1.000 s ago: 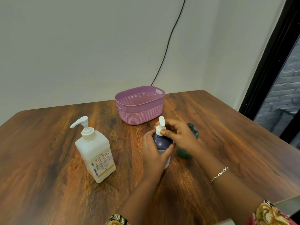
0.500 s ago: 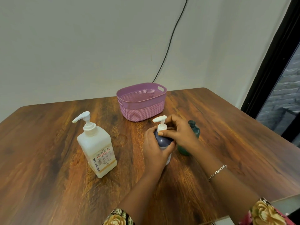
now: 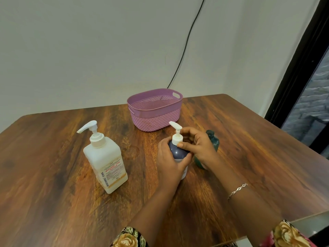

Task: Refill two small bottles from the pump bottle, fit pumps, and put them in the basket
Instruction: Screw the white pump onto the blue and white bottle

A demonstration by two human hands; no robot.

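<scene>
A small dark blue bottle [image 3: 178, 152] is held on the wooden table [image 3: 53, 175] by the left hand [image 3: 169, 162]. Its white pump [image 3: 176, 137] is pinched by the right hand [image 3: 199, 148]. A small green bottle [image 3: 214, 142] is half hidden behind that hand. A big white pump bottle [image 3: 105, 163] is seen at the left, and a purple basket [image 3: 154, 113] farther back.

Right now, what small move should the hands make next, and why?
Probably twist the white pump tight with the right hand, which pinches its collar, while the left hand grips the purple bottle upright on the table. Then it could go in the basket.
</scene>
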